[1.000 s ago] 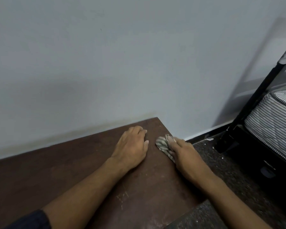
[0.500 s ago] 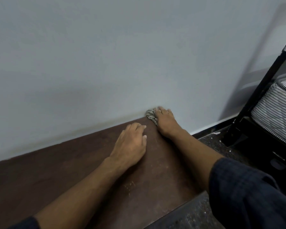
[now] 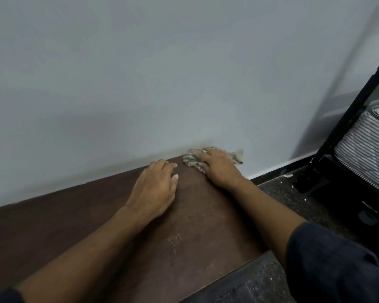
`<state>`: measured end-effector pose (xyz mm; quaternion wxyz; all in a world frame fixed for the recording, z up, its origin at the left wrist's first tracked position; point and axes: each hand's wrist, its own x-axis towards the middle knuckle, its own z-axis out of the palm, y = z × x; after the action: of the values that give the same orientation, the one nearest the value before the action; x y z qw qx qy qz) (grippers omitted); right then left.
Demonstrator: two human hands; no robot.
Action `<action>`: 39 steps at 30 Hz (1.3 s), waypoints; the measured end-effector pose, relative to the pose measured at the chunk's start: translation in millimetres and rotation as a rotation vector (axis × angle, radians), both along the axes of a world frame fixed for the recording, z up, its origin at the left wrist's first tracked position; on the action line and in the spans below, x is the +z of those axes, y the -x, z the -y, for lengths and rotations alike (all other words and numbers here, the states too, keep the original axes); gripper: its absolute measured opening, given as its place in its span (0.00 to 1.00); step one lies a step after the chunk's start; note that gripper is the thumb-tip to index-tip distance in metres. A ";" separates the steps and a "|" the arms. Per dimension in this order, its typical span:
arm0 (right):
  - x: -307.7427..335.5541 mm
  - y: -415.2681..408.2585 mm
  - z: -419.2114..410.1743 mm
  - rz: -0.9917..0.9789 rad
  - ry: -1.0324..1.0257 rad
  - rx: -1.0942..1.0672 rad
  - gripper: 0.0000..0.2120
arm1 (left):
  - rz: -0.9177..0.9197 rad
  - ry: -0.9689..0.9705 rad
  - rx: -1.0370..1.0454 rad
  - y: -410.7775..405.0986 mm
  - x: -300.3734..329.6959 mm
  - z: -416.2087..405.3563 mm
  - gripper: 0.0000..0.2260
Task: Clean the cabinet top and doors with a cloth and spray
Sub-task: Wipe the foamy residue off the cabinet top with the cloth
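pressing down with fingers [image 3: 202,154] of the right hand [image 3: 219,169] spread and nearly straight over a striped cloth [image 3: 190,160], not curling round it, just pinning it flat at the far right corner of the cabinet top [image 3: 85,215], hard against the pale wall [image 3: 162,73]. poking out on both sides of the hand, the cloth: a bunched part toward the left, a pointed corner [image 3: 237,154] sticking past the cabinet edge on the right. resting palm down just beside it, the left hand [image 3: 155,189], fingers [image 3: 170,165] loosely extended and lying on the dark brown wood, gripping nothing, tips close to the cloth but apart from it. reaching in from the lower edge, both bare forearms, with a dark blue sleeve [image 3: 333,263] showing at the lower right and a sliver of another at the lower left. showing pale scuffs and scratches [image 3: 175,239] near the front edge of the cabinet top. lying below and to the right, a dark speckled floor [image 3: 282,193] with a black skirting strip along the wall. standing at the far right, a black bed frame [image 3: 341,136] carrying a striped mattress [image 3: 365,149].
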<state>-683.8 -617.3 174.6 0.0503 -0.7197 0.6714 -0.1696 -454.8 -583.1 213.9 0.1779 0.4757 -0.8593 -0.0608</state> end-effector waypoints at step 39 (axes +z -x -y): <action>1.0 -45.8 -154.2 -0.009 -0.044 -0.036 0.25 | -0.098 -0.029 -0.006 -28.1 -9.0 -69.5 0.14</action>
<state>-638.0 -463.1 175.6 0.0599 -0.7068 0.6881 -0.1527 -426.7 -513.6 204.9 0.2128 0.4722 -0.8499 -0.0973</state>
